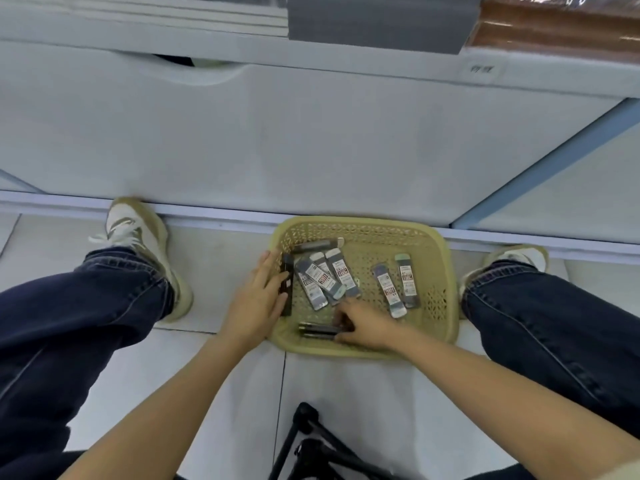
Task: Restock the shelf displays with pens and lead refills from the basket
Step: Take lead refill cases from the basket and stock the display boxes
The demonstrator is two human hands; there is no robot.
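Basket (433, 271): print on refill packs (320, 282) unreadable;
Left hand (256, 299): grips dark pack (286, 289), partly hidden;
Right hand (363, 323): pinches dark pens (317, 330), ends covered

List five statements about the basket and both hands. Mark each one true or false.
1. The basket stands on the floor between the person's feet. True.
2. The basket is empty. False: lead refill packs lie in it.
3. The right hand grips dark pens near the basket's front. True.
4. The left hand rests on a knee. False: it holds a dark pack at the basket's left rim.
5. Both hands are by the basket. True.
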